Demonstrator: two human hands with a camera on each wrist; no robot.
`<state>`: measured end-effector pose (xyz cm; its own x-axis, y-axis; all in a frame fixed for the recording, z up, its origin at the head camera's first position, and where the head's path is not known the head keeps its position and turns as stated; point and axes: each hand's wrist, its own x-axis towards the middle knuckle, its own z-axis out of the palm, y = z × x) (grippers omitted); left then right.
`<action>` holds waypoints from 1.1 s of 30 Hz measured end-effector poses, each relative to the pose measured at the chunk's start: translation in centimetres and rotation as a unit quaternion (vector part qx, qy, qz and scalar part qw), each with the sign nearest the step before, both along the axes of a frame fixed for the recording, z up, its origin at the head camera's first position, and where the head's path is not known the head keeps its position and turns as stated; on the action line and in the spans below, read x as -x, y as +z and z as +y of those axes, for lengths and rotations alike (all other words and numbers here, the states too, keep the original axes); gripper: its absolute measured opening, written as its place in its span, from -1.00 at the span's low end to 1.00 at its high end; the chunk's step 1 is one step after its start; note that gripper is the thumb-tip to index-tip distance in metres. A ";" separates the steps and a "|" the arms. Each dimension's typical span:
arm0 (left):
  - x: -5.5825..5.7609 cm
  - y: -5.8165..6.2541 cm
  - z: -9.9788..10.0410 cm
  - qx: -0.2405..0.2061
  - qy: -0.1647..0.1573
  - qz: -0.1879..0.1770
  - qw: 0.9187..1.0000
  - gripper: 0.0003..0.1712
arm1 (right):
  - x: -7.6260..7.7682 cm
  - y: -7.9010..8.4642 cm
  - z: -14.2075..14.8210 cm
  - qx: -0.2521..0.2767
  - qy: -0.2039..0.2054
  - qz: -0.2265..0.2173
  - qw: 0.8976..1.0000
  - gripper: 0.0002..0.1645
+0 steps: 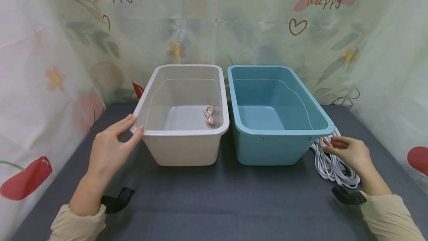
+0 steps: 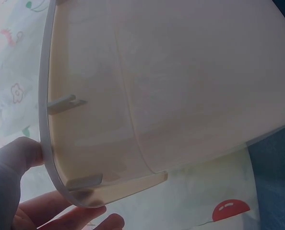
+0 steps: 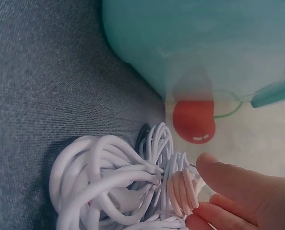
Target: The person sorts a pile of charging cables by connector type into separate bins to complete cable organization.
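Note:
In the head view, my left hand [image 1: 112, 146] grips the near left corner of a beige plastic bin [image 1: 184, 150]. Its thumb and fingers lie on either side of the rim [image 2: 45, 129] in the left wrist view. Inside that bin is a small bundled pink cable [image 1: 209, 116]. Beyond the blue bin's right side, my right hand [image 1: 352, 153] has its thumb and fingertips around the end of another pink cable coil [image 3: 183, 192]. That coil lies against a pile of white cables [image 3: 101, 177], which partly hides behind the blue bin in the head view.
A blue bin [image 1: 267, 148] stands close beside the beige one, with a narrow gap between them. Both rest on a dark grey cloth [image 1: 200, 203]. Patterned curtains [image 1: 214, 18] enclose the back and sides. Black straps [image 1: 118, 200] sit at both wrists.

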<state>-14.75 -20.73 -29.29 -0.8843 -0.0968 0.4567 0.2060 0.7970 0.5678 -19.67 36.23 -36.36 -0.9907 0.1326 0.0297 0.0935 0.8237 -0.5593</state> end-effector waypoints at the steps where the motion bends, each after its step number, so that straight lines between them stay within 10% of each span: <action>1: 0.0 0.0 0.0 0.000 0.000 0.001 1.000 -0.47 | 0.1 0.0 0.0 -0.001 0.001 -0.002 1.000 -0.16; 33: 0.0 -0.1 -0.1 -0.001 0.002 -0.003 1.000 -0.45 | 0.7 -0.4 -0.3 -0.010 -0.033 0.018 0.999 -0.27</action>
